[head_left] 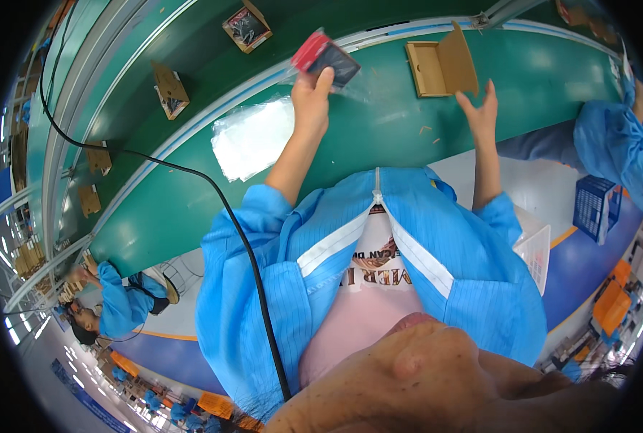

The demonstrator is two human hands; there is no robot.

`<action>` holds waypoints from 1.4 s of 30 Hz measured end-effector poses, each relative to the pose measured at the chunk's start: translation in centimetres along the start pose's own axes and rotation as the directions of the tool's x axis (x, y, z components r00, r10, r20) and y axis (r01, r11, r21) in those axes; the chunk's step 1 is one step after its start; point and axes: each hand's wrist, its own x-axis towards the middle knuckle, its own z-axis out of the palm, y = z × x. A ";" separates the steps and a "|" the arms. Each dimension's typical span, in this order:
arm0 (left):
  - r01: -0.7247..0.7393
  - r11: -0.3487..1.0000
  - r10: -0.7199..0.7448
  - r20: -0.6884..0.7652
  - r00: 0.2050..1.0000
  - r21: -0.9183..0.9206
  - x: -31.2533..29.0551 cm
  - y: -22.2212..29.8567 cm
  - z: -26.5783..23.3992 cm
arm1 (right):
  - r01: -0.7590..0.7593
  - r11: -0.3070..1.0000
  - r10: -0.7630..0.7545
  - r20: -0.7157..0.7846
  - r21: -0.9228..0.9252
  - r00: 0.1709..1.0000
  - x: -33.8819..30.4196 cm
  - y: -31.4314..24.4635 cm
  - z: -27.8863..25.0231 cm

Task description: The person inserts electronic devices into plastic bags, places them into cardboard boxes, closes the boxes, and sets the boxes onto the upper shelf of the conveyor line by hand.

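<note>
In the head view, the left hand (pixel 313 99) pinches a red and black packet (pixel 329 60) above the green tabletop (pixel 379 137). The right hand (pixel 482 114) is spread wide, holding nothing, near the brown box (pixel 428 68). The box is already open; the packet isn't inside yet.

Blue jacket (pixel 487 310), apparently pinstriped, with white bands (pixel 329 247) and front zip (pixel 378 195), over printed pink shirt (pixel 354 307).

The packet (pixel 330 60) is red and black, box (pixel 451 66) brown, worktop (pixel 386 133) green.
</note>
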 end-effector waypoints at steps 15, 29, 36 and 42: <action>-0.409 0.495 0.307 0.286 0.908 0.767 -1.3 -7.0 1.3 | -0.033 0.995 0.004 0.293 0.096 0.956 -4.6 -10.4 6.9; -0.665 -0.224 0.019 0.686 0.728 0.712 3.0 -4.7 0.8 | -0.002 0.999 -0.014 0.333 0.049 0.943 -4.1 -10.2 7.0; -0.578 -0.226 0.149 0.614 0.775 0.785 1.0 -4.2 -0.2 | -0.052 0.995 0.012 0.392 0.091 0.920 -3.5 -10.9 7.3; -0.787 0.519 0.591 0.525 0.612 0.333 -3.0 12.2 6.3 | -0.210 0.975 0.153 0.461 0.073 0.874 3.0 -11.9 8.0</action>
